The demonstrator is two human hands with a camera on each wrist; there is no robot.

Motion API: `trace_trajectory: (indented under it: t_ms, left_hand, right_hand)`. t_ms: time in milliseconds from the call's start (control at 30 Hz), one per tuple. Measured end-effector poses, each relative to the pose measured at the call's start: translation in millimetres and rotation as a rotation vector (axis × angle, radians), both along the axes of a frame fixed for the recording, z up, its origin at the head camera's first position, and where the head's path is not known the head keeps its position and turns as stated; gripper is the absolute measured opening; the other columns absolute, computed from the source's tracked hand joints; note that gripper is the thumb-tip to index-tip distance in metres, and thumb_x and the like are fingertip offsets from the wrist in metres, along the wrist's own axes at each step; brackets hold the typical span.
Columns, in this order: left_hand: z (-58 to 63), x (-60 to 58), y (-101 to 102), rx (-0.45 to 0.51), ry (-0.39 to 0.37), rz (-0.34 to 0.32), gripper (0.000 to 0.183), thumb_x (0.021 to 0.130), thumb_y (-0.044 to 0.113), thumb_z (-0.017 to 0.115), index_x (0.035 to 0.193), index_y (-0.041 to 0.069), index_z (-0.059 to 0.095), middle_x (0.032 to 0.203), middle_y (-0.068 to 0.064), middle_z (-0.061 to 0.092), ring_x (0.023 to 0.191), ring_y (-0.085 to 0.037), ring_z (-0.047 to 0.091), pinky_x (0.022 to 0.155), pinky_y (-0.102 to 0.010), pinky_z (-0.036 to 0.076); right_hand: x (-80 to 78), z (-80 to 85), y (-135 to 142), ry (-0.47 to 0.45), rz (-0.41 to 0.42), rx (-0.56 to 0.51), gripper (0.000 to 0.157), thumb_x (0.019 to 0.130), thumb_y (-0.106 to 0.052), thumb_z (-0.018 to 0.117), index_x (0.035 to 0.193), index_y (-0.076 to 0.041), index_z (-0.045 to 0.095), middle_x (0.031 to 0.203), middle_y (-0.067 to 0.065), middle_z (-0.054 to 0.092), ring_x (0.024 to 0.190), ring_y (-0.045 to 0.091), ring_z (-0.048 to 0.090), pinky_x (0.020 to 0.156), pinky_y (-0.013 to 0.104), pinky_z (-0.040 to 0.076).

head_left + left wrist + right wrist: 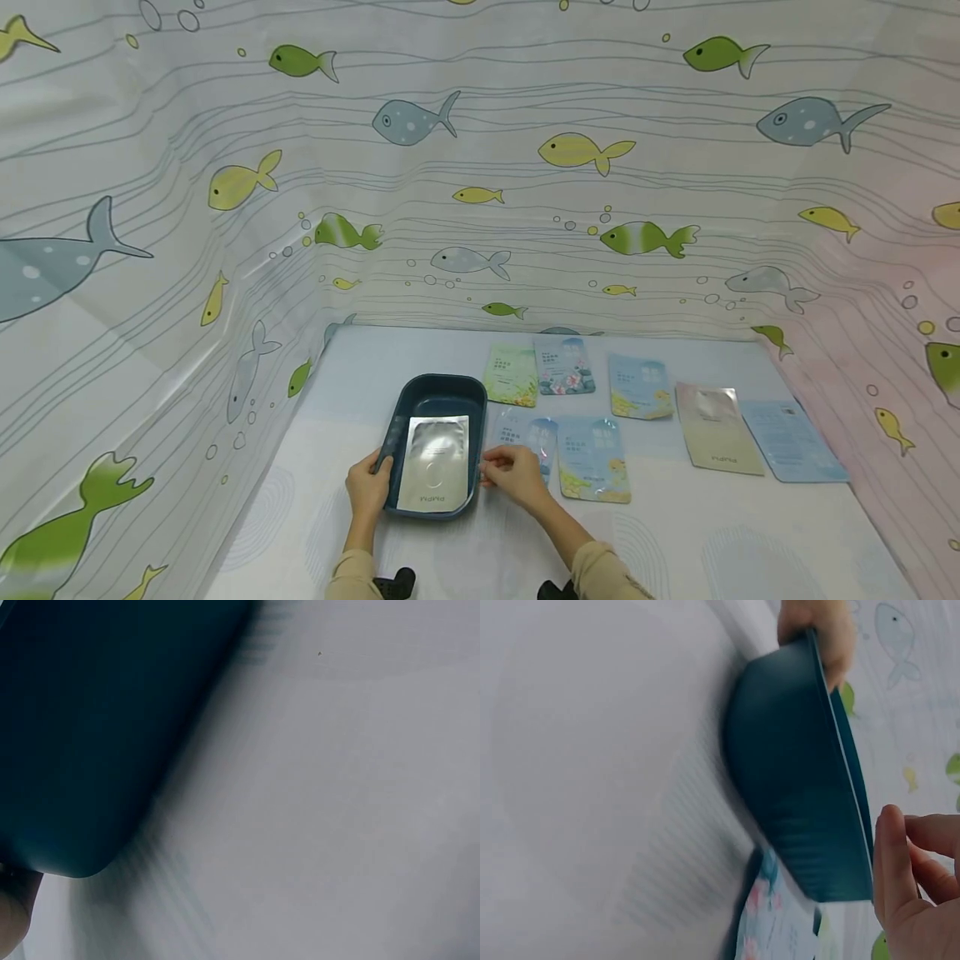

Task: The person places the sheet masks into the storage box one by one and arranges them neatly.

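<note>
Your left hand (367, 489) and right hand (512, 475) are bare, with no rings or gloves showing. You wear beige long sleeves (600, 573), bunched at the cuffs just above each wrist. A small black camera mount (395, 584) sits by each forearm at the bottom edge of the head view.

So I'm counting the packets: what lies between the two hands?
In the head view, the dark blue tray lies between the left hand and right hand, with one silver packet lying flat inside it. Each hand touches the tray's side.
</note>
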State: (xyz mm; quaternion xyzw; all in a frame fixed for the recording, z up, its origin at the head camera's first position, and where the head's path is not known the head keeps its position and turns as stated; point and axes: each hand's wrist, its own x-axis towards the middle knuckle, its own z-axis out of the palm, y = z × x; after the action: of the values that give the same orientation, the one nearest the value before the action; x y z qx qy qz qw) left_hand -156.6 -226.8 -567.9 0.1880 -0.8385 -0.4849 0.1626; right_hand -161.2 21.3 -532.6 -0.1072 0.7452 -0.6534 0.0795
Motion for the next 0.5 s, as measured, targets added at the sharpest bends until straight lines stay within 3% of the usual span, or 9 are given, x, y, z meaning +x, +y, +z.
trace_trajectory:
  t_ms: [267, 500]
  left_hand:
    - [0.2, 1.0, -1.0, 0.022, -0.030, 0.001, 0.029, 0.087, -0.002, 0.057, 0.114, -0.014, 0.059, 0.109, -0.032, 0.061, 0.099, -0.044, 0.061, 0.082, -0.050, 0.050]
    - [1.7, 0.9, -1.0, 0.029, -0.036, -0.002, 0.029, 0.087, -0.002, 0.057, 0.114, -0.015, 0.059, 0.109, -0.032, 0.061, 0.098, -0.044, 0.061, 0.081, -0.050, 0.050]
  right_hand:
    - [-4.4, -1.7, 34.7, 0.011, -0.080, 0.075, 0.022, 0.084, -0.001, 0.064, 0.098, 0.016, 0.063, 0.079, 0.022, 0.067, 0.064, 0.032, 0.068, 0.061, 0.043, 0.056]
    - [-6.9, 1.0, 62.4, 0.000, -0.173, 0.134, 0.023, 0.084, -0.002, 0.066, 0.098, 0.015, 0.064, 0.080, 0.019, 0.068, 0.066, 0.029, 0.068, 0.059, 0.032, 0.056]
